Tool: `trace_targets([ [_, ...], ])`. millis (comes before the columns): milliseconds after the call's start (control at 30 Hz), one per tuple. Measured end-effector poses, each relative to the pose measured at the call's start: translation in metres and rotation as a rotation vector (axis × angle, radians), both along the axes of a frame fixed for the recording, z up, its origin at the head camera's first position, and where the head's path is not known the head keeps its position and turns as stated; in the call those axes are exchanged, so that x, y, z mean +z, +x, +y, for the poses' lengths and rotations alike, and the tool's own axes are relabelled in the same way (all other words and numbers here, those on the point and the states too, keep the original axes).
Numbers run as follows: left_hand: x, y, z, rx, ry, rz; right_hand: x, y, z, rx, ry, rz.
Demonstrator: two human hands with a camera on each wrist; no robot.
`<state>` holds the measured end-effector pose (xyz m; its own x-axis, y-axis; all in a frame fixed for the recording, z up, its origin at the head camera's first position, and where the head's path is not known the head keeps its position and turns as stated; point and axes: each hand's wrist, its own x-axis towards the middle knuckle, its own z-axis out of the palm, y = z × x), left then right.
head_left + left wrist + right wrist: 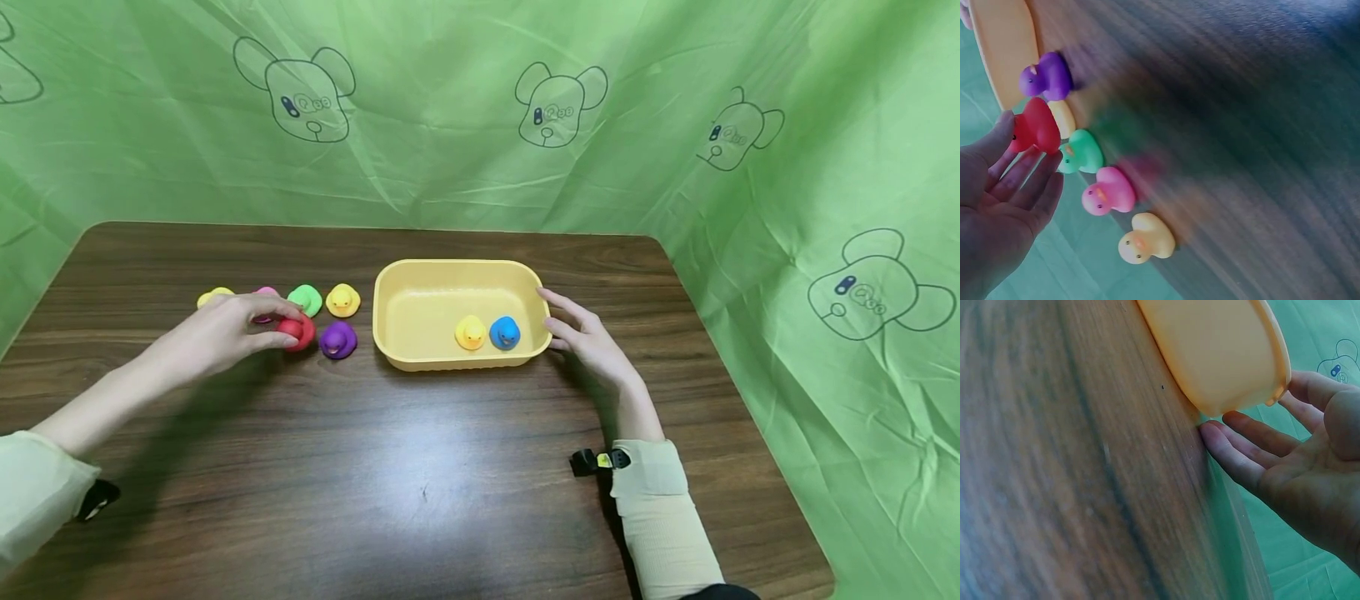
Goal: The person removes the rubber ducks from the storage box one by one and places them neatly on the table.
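Observation:
A red rubber duck [303, 332] is pinched between the thumb and fingers of my left hand [217, 333]; the left wrist view shows the duck [1040, 127] at the fingertips. Beside it sits a purple duck [338, 341]. Behind are a yellow duck [342, 301], a green duck [305, 298], a pink duck [1110, 190], partly hidden in the head view, and another yellow duck [1147, 239]. My right hand [600, 346] rests its spread, relaxed fingers against the right end of a yellow plastic basin [412, 321], which holds a yellow duck [470, 332] and a blue duck [505, 333].
Everything stands on a dark wood-grain table [420, 483]. A green curtain [435, 125] with bear-head drawings hangs behind and along the right side. A black wrist strap [600, 461] shows at the right sleeve.

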<state>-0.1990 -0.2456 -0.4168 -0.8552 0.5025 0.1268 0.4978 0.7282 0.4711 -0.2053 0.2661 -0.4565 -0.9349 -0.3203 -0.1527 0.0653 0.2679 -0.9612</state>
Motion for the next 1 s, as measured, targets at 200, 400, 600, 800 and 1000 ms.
trace_targets([
  [200,-0.012,-0.002,-0.002,0.002,-0.029,0.043,-0.002,-0.001,0.001,0.000,0.001,0.008],
  [400,-0.018,-0.001,-0.002,0.035,-0.056,0.022,-0.003,-0.002,0.001,0.004,-0.006,0.016],
  [600,-0.021,-0.001,-0.001,0.043,-0.041,0.011,-0.002,-0.002,0.002,0.008,0.002,0.013],
  [800,-0.025,-0.001,-0.001,0.035,-0.044,0.054,-0.003,-0.002,0.002,0.006,-0.008,0.011],
  [1000,-0.030,-0.001,-0.002,0.034,-0.038,0.073,-0.003,-0.002,0.002,0.005,-0.013,0.012],
])
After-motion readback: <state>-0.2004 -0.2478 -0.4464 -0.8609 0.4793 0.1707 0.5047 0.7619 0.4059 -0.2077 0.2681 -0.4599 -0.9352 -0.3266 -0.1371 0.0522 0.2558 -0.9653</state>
